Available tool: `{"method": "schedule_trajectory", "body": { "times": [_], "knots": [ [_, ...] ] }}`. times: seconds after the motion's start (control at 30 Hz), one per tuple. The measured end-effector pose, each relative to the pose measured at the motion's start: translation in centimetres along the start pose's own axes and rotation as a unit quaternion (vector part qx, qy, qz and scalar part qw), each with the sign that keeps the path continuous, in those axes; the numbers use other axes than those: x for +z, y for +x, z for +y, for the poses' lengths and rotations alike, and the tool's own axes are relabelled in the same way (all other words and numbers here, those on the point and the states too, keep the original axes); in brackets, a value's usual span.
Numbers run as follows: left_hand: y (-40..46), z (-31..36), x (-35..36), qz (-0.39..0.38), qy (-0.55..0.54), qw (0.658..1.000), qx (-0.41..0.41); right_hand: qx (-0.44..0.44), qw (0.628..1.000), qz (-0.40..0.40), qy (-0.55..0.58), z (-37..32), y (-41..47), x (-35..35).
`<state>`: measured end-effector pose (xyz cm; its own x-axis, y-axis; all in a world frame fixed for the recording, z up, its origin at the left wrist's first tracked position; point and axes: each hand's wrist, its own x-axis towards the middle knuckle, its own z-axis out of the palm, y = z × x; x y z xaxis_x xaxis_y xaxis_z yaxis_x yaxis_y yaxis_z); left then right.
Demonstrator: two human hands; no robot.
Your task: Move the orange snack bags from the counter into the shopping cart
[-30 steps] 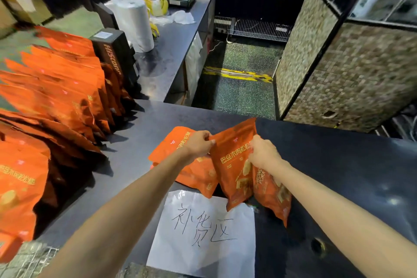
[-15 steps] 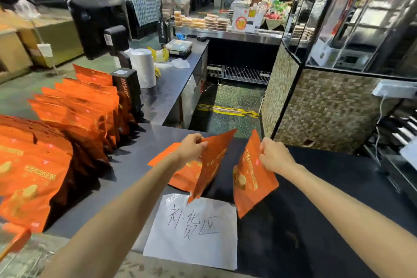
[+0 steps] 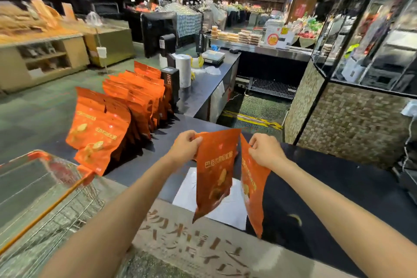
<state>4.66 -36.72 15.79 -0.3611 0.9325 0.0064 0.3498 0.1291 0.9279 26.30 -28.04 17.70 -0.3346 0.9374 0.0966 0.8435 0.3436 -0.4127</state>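
Two orange snack bags hang from your hands above the dark surface (image 3: 338,178): your left hand (image 3: 185,148) pinches the top edge of the left bag (image 3: 214,171), and your right hand (image 3: 266,152) pinches the top edge of the right bag (image 3: 252,183). Both bags dangle clear of the surface, side by side, the right one turned nearly edge-on so its print is hard to read. A white paper sheet (image 3: 228,207) lies flat below them, and the bags hide most of it, including any writing. Just behind the left bag's top corner a sliver of orange shows; you cannot tell what it is.

The shopping cart (image 3: 56,210) sits at lower left, cut off by the frame and blurred; its wire basket and orange rim (image 3: 40,212) show, the inside does not read clearly. Between cart and hands the near edge of the surface is open. To the left, a long row of standing orange bags (image 3: 126,106) lines the surface back to a black box (image 3: 170,86) and a white roll (image 3: 184,70). Beyond lies a dim store aisle with display counters and a tiled wall (image 3: 352,126) on the right.
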Motion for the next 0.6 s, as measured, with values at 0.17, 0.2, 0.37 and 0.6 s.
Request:
{"method": "schedule_trajectory", "body": {
  "times": [0.17, 0.2, 0.37, 0.6],
  "knots": [
    [-4.5, -0.4, -4.7, 0.056, -0.008, 0.998, -0.019, -0.061, 0.997, -0.023, 0.028, -5.5, -2.2, 1.3],
    [-5.3, -0.5, -5.7, 0.069, -0.007, 0.997, -0.024, -0.076, 0.996, -0.025, 0.031, -6.6, -2.4, 1.7],
    [-8.7, -2.2, -12.4, 0.119, -0.034, 0.991, -0.054, -0.127, 0.988, -0.059, 0.070, -13.4, -3.4, 3.4],
    [-14.0, -4.3, -23.8, 0.214, -0.033, 0.973, -0.084, -0.209, 0.963, -0.128, 0.112, -24.6, -5.8, 6.1]
  ]
}}
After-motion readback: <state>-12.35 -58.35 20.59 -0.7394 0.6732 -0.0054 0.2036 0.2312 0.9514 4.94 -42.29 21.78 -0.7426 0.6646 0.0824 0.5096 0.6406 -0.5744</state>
